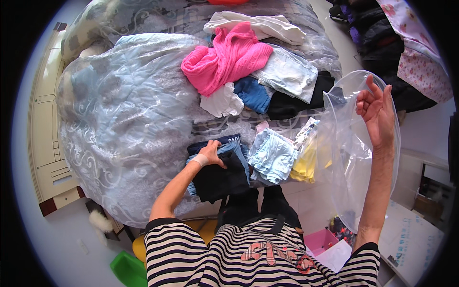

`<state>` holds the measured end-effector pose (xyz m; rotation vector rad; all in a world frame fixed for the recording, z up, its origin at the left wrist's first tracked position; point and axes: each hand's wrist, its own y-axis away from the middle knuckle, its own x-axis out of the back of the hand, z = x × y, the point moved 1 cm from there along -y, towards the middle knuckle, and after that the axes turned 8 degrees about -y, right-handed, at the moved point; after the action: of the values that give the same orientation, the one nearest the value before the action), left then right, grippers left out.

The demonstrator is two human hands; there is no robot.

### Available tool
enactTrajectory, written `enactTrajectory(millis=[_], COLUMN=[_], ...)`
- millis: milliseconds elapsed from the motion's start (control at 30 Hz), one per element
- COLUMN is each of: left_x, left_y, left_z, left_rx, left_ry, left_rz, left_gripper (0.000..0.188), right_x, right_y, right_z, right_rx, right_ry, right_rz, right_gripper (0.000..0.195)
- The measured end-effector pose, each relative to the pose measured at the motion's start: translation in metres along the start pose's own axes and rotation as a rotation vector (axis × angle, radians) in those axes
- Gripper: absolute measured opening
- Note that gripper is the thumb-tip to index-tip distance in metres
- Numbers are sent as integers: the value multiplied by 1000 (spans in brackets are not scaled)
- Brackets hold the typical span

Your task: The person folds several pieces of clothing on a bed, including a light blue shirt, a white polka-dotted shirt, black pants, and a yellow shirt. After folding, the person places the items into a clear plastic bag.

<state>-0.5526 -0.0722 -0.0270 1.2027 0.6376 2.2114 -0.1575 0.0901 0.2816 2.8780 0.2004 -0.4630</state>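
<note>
My left hand (211,154) lies on a pile of folded clothes at the bed's near edge, thumb spread from the fingers. Under it are a black garment (222,179) and blue denim (236,147); a navy piece with lettering (215,142) shows behind. Whether the fingers pinch the cloth is unclear. Raised at the right, palm up, my right hand (376,111) has loosely curled fingers with nothing visible in them. A large clear plastic bag (348,158) surrounds that hand and forearm; whether it hangs on the arm cannot be made out.
Folded light-blue clothes (272,158) and a yellow piece (304,163) lie right of the pile. Farther back are a pink knit sweater (229,61), pale jeans (287,73) and white clothing (254,27). A lace-covered bed (125,125) spans the left; a pink box (319,240) stands below.
</note>
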Motion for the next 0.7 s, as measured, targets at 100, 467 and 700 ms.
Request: enactTrajectory(millis=[100,467,700], left_x=[-5,-28,-35], left_y=[-5,21,12], left_z=[-3,5,-1], left_rx=[33,70,112], left_ry=[-92,-97,150], left_rz=[-20,-101,-152], left_gripper=[92,90,94], right_x=[2,-8,-10], right_y=[5,14,21], right_z=[-4,-8,-2], right_rx=[-2,-48,-74], right_ry=[9,53,72], right_rz=[23,14,33], right_gripper=[56,54,56])
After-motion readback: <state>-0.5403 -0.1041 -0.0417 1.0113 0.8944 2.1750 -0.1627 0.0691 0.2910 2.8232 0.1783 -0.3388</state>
